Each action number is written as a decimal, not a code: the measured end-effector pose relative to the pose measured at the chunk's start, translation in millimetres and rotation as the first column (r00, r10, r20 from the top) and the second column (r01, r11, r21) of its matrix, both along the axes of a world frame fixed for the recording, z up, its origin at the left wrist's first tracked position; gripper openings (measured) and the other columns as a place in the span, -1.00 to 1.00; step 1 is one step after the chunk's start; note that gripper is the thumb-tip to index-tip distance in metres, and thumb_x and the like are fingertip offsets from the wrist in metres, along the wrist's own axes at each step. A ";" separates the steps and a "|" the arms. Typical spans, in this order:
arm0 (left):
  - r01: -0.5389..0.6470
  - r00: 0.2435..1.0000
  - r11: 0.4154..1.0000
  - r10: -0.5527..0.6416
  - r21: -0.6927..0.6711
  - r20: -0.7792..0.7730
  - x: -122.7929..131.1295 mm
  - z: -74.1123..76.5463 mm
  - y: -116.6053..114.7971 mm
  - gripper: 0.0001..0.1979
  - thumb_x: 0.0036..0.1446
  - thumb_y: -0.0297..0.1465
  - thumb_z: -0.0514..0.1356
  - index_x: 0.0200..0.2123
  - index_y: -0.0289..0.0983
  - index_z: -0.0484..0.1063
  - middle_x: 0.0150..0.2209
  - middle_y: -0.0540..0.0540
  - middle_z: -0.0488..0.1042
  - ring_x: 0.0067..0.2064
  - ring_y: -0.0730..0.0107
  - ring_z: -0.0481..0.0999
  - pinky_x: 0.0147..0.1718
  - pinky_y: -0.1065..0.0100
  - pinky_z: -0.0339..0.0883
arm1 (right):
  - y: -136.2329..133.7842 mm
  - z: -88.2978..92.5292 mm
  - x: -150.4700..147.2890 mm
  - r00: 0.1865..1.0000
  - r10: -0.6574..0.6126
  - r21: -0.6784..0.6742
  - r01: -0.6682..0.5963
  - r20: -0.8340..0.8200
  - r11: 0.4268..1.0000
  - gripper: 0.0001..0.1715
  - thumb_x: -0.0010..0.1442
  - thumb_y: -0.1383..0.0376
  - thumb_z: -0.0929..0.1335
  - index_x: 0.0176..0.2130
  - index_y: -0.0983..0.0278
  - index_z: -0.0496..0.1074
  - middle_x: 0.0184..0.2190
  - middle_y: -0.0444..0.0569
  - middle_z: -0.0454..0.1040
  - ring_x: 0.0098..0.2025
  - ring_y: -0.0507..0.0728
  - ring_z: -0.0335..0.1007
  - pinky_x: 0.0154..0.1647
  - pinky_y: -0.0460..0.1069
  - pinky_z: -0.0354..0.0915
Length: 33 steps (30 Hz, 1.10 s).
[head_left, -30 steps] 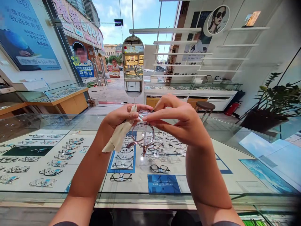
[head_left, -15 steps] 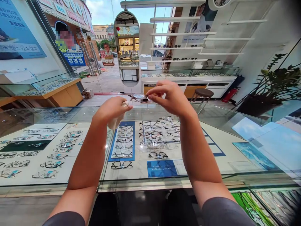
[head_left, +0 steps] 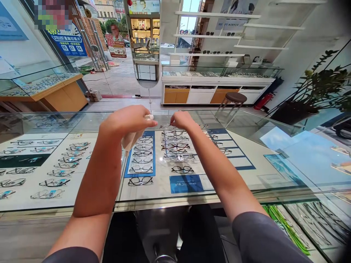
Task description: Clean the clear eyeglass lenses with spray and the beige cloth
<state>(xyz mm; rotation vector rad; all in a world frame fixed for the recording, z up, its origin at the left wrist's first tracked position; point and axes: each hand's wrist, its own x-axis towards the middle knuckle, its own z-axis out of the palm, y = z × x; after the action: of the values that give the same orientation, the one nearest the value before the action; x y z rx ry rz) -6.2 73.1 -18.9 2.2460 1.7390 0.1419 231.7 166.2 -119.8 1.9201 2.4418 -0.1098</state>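
Observation:
My left hand [head_left: 128, 118] is closed around a pale cloth [head_left: 131, 141], which hangs below the fingers over the glass counter. Farther right, my right hand [head_left: 181, 119] reaches low over the counter's far part, its fingers pinched at a pair of eyeglasses [head_left: 166, 126]. These eyeglasses are at the far end of a column of eyeglass frames [head_left: 175, 147]; the fingers partly cover them, and I cannot tell whether they rest on the glass. A black pair of eyeglasses [head_left: 182, 169] lies nearer me, in front of that column.
The glass display counter [head_left: 161, 201] spans my front, with more frames [head_left: 65, 164] on the left. A blue card [head_left: 186, 183] lies near its front edge. Beyond stand an oval mirror [head_left: 145, 47], a stool [head_left: 236, 98], a potted plant [head_left: 298, 104] and shelves [head_left: 211, 35].
My right hand has lowered with the eyeglasses from mid-air to the far end of the column. My left hand still holds the cloth, nearly in place. The view has tilted down.

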 end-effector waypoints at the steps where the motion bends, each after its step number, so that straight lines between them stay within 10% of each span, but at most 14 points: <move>1: -0.024 1.000 1.000 0.024 -0.008 -0.011 1.0 0.5 -0.8 -0.59 0.21 0.07 0.39 -0.35 -0.17 0.58 -0.43 -0.14 0.56 -0.23 0.03 0.60 -0.12 0.13 0.39 | 0.6 -2.9 -0.5 1.000 -0.004 -0.005 0.004 0.003 1.000 -0.71 0.40 0.36 0.49 0.05 0.24 0.80 0.04 0.23 0.79 0.10 0.34 0.68 0.08 0.09 0.38; 12: 0.041 0.999 0.999 -0.041 -0.016 0.010 -7.8 -14.9 6.4 -0.61 0.23 0.04 0.39 -0.29 -0.17 0.63 -0.42 -0.16 0.60 -0.16 -0.04 0.64 -0.08 0.12 0.43 | -11.0 7.5 5.9 0.998 -0.018 0.018 0.019 -0.060 1.000 -0.51 0.44 0.37 0.40 0.28 0.25 0.66 0.21 0.20 0.71 0.20 0.31 0.61 0.10 0.07 0.36; 19: -0.001 0.976 0.999 -0.006 -0.032 -0.220 15.1 -51.8 -7.4 -0.66 0.43 -0.15 0.18 0.02 -0.23 0.63 0.08 -0.35 0.73 0.04 -0.10 0.70 -0.06 0.16 0.44 | -90.7 50.1 42.4 0.955 0.124 0.250 -0.055 -0.271 0.967 -0.57 0.38 0.40 0.36 0.15 0.26 0.66 -0.07 0.05 0.71 -0.08 0.20 0.53 -0.08 0.03 0.24; 24: -0.034 0.959 0.999 0.038 0.021 -0.282 12.2 -90.8 -23.0 -0.49 0.46 -0.25 0.17 0.37 -0.33 0.45 0.31 -0.48 0.59 0.30 -0.25 0.59 0.17 0.05 0.43 | -145.9 38.5 92.2 0.987 0.003 0.200 0.030 -0.162 0.979 -0.64 0.31 0.41 0.44 0.06 0.26 0.70 -0.12 0.03 0.73 -0.13 0.18 0.53 -0.12 0.02 0.22; 29: -0.046 0.991 0.955 0.081 0.292 -0.111 6.5 -99.6 -89.5 -0.43 0.47 -0.23 0.17 0.42 -0.37 0.40 0.37 -0.52 0.50 0.40 -0.33 0.46 0.37 -0.12 0.29 | -184.6 -3.0 151.9 0.981 -0.185 0.092 0.190 -0.055 0.978 -0.70 0.37 0.39 0.41 -0.01 0.23 0.72 -0.05 0.06 0.77 -0.07 0.20 0.58 -0.13 0.02 0.25; 33: 0.009 0.929 0.931 -0.142 0.365 0.341 7.6 -118.7 -181.4 -0.65 0.49 -0.17 0.13 0.10 -0.20 0.59 0.13 -0.28 0.67 0.22 -0.06 0.60 0.29 0.06 0.40 | -211.4 -35.5 198.9 0.960 -0.277 0.084 0.279 -0.035 0.956 -0.67 0.36 0.43 0.38 -0.01 0.28 0.73 -0.04 0.16 0.77 -0.04 0.25 0.60 -0.09 0.06 0.29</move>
<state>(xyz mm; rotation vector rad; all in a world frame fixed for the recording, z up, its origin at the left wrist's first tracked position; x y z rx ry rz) 1.4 -108.3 -137.6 2.3315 1.5160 0.8652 430.7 -45.3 -155.3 2.3041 2.2081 -0.0312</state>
